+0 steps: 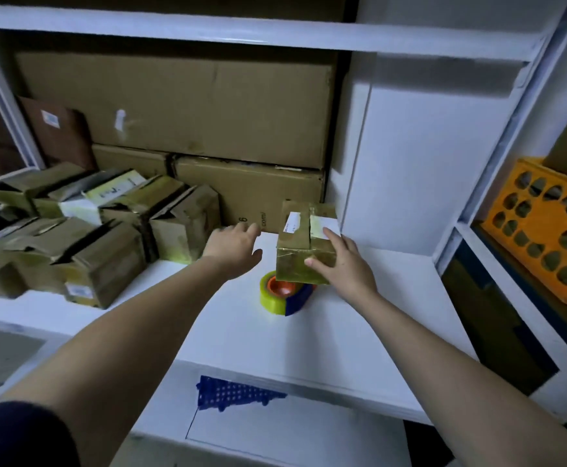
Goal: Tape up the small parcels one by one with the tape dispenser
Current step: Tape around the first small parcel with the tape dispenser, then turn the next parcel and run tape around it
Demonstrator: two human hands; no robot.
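Right now the right hand (344, 264) holds a small taped parcel (304, 242) by its near right corner, thumb on the front face and fingers (334, 235) laid over the top, close to the white side wall (406, 170) of the shelf unit. Whether the parcel rests on the white shelf (359, 325) or is lifted just above it, I cannot tell. The tape dispenser (283, 295) lies directly in front of it, its far edge hidden behind the parcel's lower edge. The left hand (235, 246) reaches forward over the shelf with fingers loosely extended and holding nothing, just beside the nearest box of the parcel stack (107, 230), which fills the left part of the shelf out to its front edge. Large cartons (181, 106) line the back. Open shelf surface runs between the stack and the side wall, wider toward the near edge, with only the dispenser lying on it. An orange crate (544, 224) sits in the next compartment to the right, and a blue perforated piece (235, 392) shows below the shelf's front edge.
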